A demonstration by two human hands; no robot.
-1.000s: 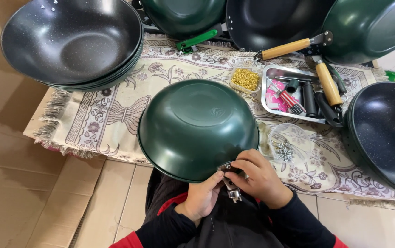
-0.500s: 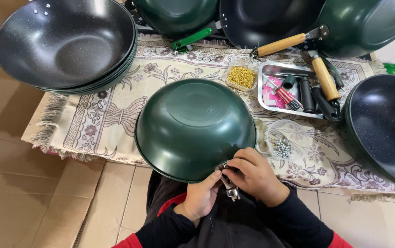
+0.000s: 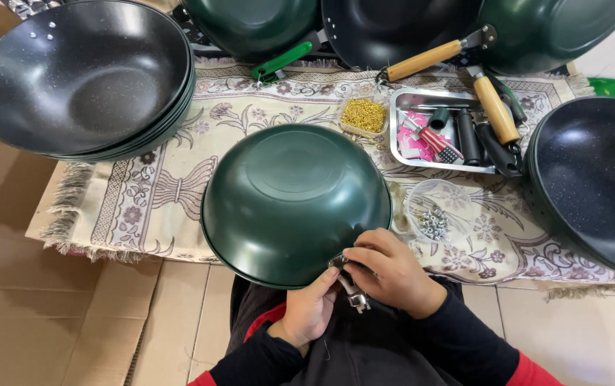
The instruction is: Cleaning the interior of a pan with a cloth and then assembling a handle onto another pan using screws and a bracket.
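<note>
On the person's lap, at the near edge of the patterned woven mat (image 3: 143, 193), a dark green round metal wok (image 3: 294, 201) was seen turned upside down, its domed base facing up. A small silvery metal handle bracket (image 3: 350, 286) was held against the wok's near rim, on the side closest to the body and slightly toward the right. The bracket's long axis was noted running outward from the rim toward the person, its free end pointing down at the dark clothing.

The right hand (image 3: 390, 271) was found curled, fingers closed over the top of the bracket where it met the rim. The left hand (image 3: 311, 311) was brought up from below, thumb and fingers pinched around the bracket's lower part. Both hands were touching each other at the fitting; the right was the nearer to the rim, the left nearer to the free end.

Just beyond the right hand, a clear shallow dish of small silvery screws (image 3: 433, 223) was recorded on the mat. Farther off lay a small container of brass-coloured rivets (image 3: 363, 114) and a rectangular steel tray (image 3: 400, 132) holding tools and black grips. A stack of black speckled woks (image 3: 82, 78) was set at upper left, and further woks with wooden handles (image 3: 422, 61) along the far edge.
</note>
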